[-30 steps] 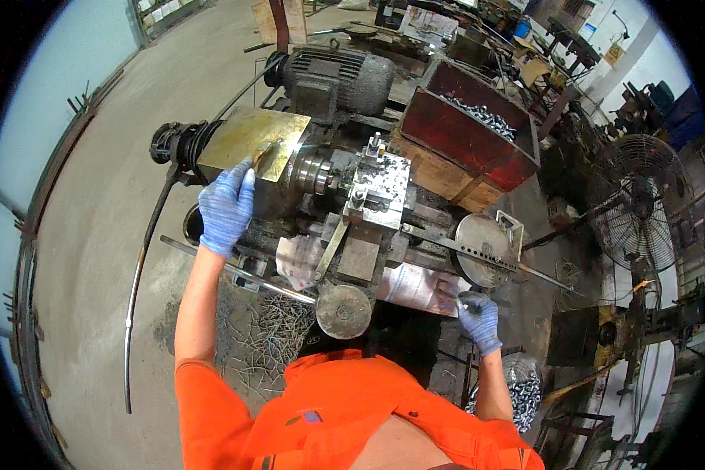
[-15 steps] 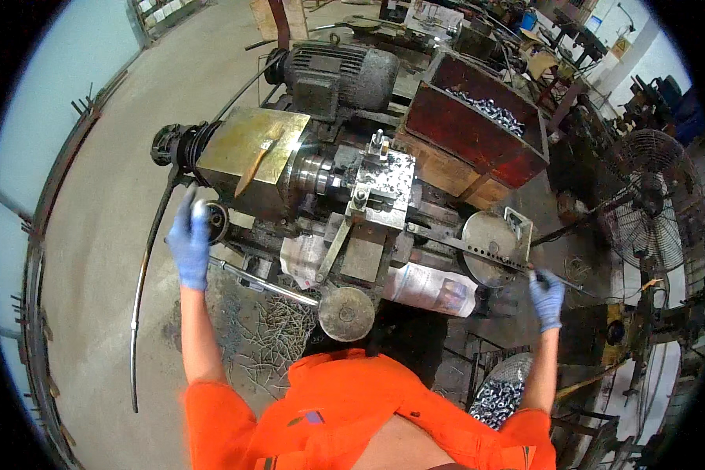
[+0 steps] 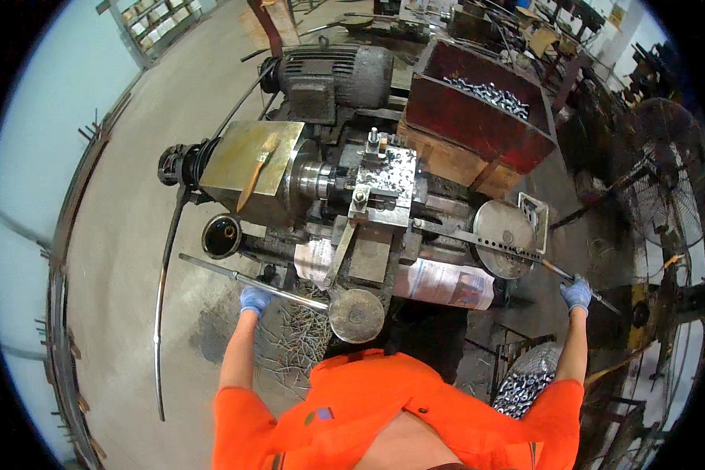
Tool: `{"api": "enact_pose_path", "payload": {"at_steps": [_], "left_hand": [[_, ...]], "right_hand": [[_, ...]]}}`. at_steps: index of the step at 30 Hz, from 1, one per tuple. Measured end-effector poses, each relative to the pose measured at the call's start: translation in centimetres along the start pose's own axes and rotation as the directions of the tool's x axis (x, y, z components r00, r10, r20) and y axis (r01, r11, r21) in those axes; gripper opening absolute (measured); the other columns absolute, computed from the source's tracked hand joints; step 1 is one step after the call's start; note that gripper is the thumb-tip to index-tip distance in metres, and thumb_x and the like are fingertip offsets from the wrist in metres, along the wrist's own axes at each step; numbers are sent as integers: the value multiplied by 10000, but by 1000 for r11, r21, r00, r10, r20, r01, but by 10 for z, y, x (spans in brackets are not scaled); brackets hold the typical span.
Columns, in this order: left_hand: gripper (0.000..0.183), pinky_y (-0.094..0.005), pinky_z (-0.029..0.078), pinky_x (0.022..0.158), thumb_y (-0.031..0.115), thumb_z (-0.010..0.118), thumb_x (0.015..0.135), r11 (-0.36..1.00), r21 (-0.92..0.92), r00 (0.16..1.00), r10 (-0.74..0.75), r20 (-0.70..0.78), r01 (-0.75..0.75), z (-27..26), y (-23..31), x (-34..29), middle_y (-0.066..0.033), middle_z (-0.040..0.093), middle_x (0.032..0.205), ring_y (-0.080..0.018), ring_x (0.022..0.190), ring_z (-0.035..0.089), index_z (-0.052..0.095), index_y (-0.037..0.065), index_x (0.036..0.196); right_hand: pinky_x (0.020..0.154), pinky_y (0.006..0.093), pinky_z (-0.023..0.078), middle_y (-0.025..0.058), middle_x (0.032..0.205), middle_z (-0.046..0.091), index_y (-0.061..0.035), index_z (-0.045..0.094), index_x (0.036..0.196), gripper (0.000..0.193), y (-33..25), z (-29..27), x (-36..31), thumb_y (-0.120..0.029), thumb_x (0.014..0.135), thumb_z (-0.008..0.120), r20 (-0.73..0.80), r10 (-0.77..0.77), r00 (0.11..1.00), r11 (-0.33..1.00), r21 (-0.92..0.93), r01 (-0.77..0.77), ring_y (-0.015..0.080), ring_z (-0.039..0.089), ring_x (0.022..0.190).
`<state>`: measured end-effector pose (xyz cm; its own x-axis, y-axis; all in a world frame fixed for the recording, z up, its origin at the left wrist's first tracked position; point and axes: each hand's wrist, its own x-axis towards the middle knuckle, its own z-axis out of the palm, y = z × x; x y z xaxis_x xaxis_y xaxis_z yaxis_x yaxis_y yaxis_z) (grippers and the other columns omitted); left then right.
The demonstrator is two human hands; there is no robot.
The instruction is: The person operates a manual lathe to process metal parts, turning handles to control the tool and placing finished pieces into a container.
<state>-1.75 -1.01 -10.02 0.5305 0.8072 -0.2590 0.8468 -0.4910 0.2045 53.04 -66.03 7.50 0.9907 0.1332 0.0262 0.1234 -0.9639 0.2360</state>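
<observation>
A pale blue wall (image 3: 35,149) runs down the left side, bowed by the lens. Along its foot lie long dark metal bars (image 3: 69,211), with short thin rods jutting toward the wall at several spots. At the upper left, a shelf rack (image 3: 155,22) holds rows of pale boxes. The floor (image 3: 172,94) is bare, greyish tan and dusty, with 1 darker patch toward the middle. Near the top, 1 dark red post (image 3: 268,33) stands before a wooden board (image 3: 283,22). A pale pillar (image 3: 623,33) rises at the upper right. Light is brighter at left; the right side sits in shadow.
</observation>
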Motion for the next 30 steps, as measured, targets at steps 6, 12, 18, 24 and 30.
{"api": "enact_pose_path", "payload": {"at_steps": [6,12,18,24,30], "left_hand": [[247,-439,492,687,267,502,777,919,333,968,244,-56,-212,14,-100,36,-163,648,883,-336,816,626,608,111,936],[343,-423,485,761,297,470,801,901,378,977,198,81,-213,-27,-34,36,-144,620,1041,-323,926,604,588,134,1078],[356,-373,504,599,347,574,827,959,-283,955,-53,-292,-33,-43,-101,8,-138,655,796,-235,668,630,603,35,997],[286,-287,488,429,330,550,869,105,-988,706,-692,-152,-110,-110,-54,-17,-93,613,689,-174,507,580,571,47,907],[192,-288,469,383,155,590,834,-159,-938,568,-822,-48,-310,-108,7,33,-126,606,633,-188,414,559,503,-9,883]], "right_hand": [[878,424,413,167,1008,604,-60,600,1015,489,-12,14,-52,-406,678,675,35,5,999,978,207,-12,348,547,983],[788,461,448,233,958,607,-38,601,981,526,76,55,-102,-483,702,612,121,208,971,954,193,-228,384,573,912],[738,460,478,243,835,621,-39,630,822,346,147,90,-119,-346,666,593,-16,241,970,968,73,-239,403,596,830],[768,432,478,240,839,633,3,653,814,396,137,64,-175,-364,666,656,215,300,929,917,204,-343,375,612,862],[756,419,488,242,872,629,1,657,873,398,142,76,-196,-311,628,692,218,385,897,907,88,-411,377,612,847]]}}
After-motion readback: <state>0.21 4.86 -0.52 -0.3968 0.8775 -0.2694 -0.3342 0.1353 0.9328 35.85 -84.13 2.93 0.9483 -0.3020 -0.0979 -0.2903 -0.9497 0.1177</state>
